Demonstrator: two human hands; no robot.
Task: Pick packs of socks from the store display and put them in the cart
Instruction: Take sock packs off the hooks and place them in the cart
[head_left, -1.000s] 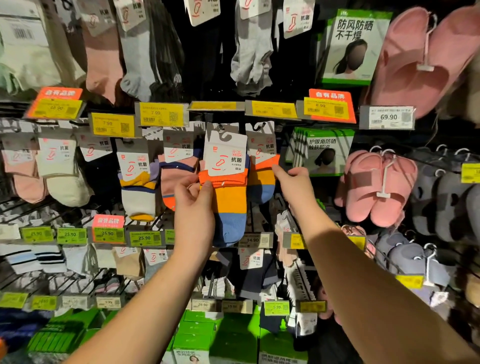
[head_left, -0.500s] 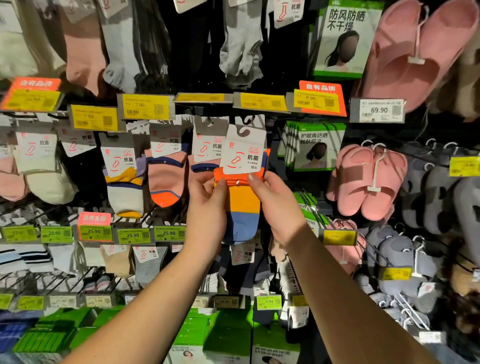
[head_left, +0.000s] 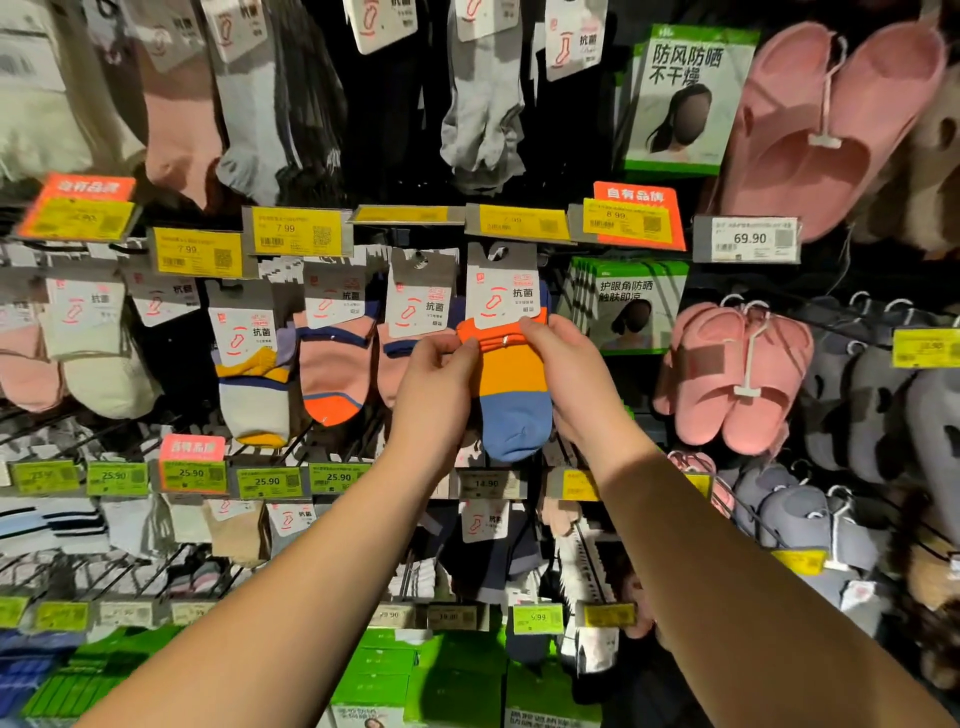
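An orange, yellow and blue striped sock pack (head_left: 514, 400) with a grey and white card header is held in front of the display. My left hand (head_left: 434, 395) pinches its orange cuff on the left side. My right hand (head_left: 571, 379) grips its right edge, fingers curled round the cuff. Similar packs hang just left of it: a pink one with a navy band (head_left: 415, 312), a pink and orange one (head_left: 332, 364) and a white and yellow one (head_left: 254, 384). The cart is out of view.
Yellow price tags (head_left: 296, 231) line the rails. Pink slippers (head_left: 732, 379) and grey slippers (head_left: 857, 400) hang to the right, boxed face masks (head_left: 631, 306) beside the held pack. More socks fill the hooks above and below; green boxes (head_left: 457, 675) sit at the bottom.
My right hand came off the hanging packs and took the right side of the striped pack. Both hands now hold it, slightly right of where it hung.
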